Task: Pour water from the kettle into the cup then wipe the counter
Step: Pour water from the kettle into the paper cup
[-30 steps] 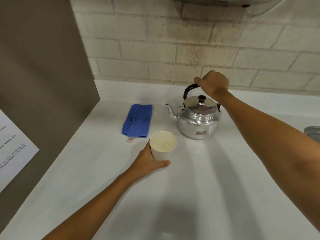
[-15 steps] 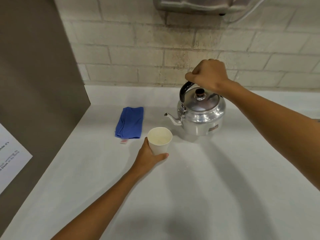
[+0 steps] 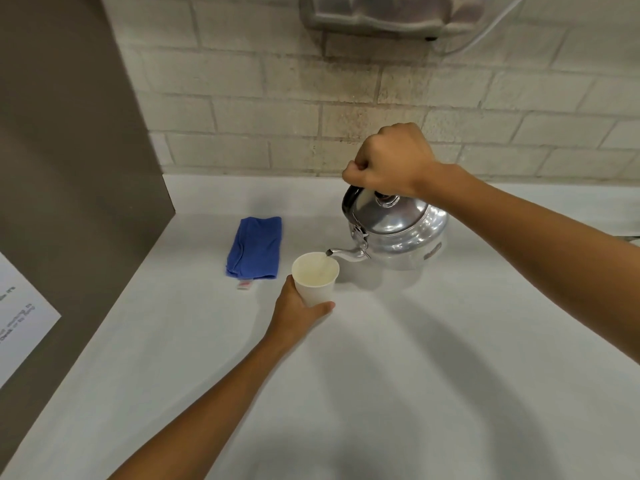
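Note:
A shiny metal kettle (image 3: 398,233) hangs tilted above the white counter (image 3: 398,375), spout down to the left. My right hand (image 3: 389,161) is closed around its black handle. A thin stream of water runs from the spout tip into a white paper cup (image 3: 316,280) standing on the counter. My left hand (image 3: 294,310) wraps the cup's lower near side. A folded blue cloth (image 3: 255,247) lies flat on the counter just left of the cup, apart from both hands.
A brown panel (image 3: 76,168) walls off the counter's left side, with a white printed sheet (image 3: 20,317) on it. A pale brick wall (image 3: 381,98) runs along the back, and a grey metal fixture (image 3: 374,12) is mounted above the kettle.
My right hand lifted the kettle off the counter, carried it toward the cup and tipped it; water now runs from the spout. My left hand kept holding the cup.

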A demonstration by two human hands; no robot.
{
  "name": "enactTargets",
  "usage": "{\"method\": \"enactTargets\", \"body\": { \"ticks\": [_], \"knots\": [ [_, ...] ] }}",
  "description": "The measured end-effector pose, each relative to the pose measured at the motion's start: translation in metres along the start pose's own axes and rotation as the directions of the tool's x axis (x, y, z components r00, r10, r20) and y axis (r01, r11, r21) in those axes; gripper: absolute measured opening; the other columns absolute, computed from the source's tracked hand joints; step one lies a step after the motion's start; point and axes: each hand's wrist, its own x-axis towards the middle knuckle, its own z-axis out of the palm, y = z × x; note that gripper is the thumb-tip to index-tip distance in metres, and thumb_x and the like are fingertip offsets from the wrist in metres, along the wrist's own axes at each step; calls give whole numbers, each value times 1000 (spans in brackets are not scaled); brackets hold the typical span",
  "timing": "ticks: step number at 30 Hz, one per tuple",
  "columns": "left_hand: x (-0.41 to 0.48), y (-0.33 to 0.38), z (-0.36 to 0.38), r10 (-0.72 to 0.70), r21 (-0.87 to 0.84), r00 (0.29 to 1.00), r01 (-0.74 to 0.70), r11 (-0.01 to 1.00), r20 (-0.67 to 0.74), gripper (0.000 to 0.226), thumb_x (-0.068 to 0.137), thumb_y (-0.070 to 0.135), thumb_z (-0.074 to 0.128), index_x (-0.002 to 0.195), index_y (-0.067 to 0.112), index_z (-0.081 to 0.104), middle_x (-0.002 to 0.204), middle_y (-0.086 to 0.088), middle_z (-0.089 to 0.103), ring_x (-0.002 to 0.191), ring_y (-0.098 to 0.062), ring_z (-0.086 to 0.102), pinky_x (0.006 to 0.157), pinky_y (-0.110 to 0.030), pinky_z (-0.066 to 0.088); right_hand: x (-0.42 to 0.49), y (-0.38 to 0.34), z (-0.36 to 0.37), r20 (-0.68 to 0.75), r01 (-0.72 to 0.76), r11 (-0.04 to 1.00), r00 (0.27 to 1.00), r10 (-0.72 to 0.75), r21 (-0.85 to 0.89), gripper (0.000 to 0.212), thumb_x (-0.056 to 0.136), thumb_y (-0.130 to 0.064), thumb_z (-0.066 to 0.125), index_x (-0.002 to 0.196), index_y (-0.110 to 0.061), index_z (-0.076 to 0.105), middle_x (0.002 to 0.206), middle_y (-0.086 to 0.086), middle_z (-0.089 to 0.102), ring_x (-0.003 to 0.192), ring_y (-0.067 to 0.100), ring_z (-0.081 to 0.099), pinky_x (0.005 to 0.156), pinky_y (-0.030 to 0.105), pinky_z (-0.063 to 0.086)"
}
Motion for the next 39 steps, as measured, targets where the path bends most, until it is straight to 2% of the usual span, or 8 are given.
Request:
{"method": "enactTargets", "body": {
  "ticks": [13, 20, 23, 25, 27, 35, 39],
  "knots": [
    [-3, 3, 0, 14, -17, 1000, -14, 1000, 3, 76, 65, 20, 81, 127, 15, 38, 123, -3, 51, 102, -12, 45, 80, -21, 39, 5, -16, -6, 41, 121, 988, 992, -118, -95, 45, 75, -21, 48, 42, -15, 18, 39, 0, 16, 40, 17, 12, 47, 20, 14],
    [-1, 1, 0, 7, -17, 1000, -6, 1000, 7, 74, 65, 22, 81, 126, 15, 39, 121, -3, 52, 101, -14, 47, 79, -23, 39, 6, -15, -11, 59, 162, 978, 986, -155, -130, 45, 76, -20, 47, 42, -15, 17, 40, 0, 13, 41, 16, 9, 48, 21, 12],
    [-2, 1, -1, 7, -21, 1000, -6, 1000, 8, 74, 65, 21, 81, 125, 16, 39, 117, 0, 51, 101, -13, 47, 74, -17, 40, 7, -17, -13, 64, 179, 973, 983, -171, -146, 46, 76, -20, 47, 42, -15, 17, 40, -1, 13, 41, 16, 8, 48, 20, 11],
    [-2, 1, -1, 5, -28, 1000, -5, 1000, 6, 73, 65, 21, 81, 125, 16, 40, 113, 3, 50, 100, -13, 47, 64, -6, 38, 8, -18, -14, 68, 186, 971, 982, -177, -152, 46, 77, -20, 47, 42, -15, 18, 39, 0, 14, 41, 16, 9, 48, 20, 11],
    [-2, 0, -1, 7, -37, 1000, -7, 999, 6, 73, 65, 20, 82, 124, 16, 40, 112, 4, 49, 99, -13, 48, 57, -4, 39, 8, -18, -15, 70, 187, 970, 982, -178, -158, 46, 77, -20, 47, 42, -14, 18, 39, 0, 14, 40, 16, 9, 47, 21, 11],
    [-2, -1, -1, 14, -33, 1000, -13, 999, 15, 75, 65, 19, 81, 127, 16, 38, 115, 3, 48, 102, -12, 47, 57, -7, 42, 9, -19, -17, 79, 197, 967, 979, -186, -164, 46, 77, -19, 47, 42, -14, 18, 40, 0, 14, 41, 16, 9, 47, 21, 11],
    [-2, -2, -1, 4, -39, 1000, -3, 999, 10, 75, 65, 20, 81, 126, 16, 38, 116, 1, 49, 102, -13, 47, 61, -7, 39, 9, -18, -18, 80, 195, 967, 980, -184, -167, 46, 77, -19, 47, 42, -14, 18, 39, 0, 15, 40, 16, 9, 48, 21, 12]
  ]
}}
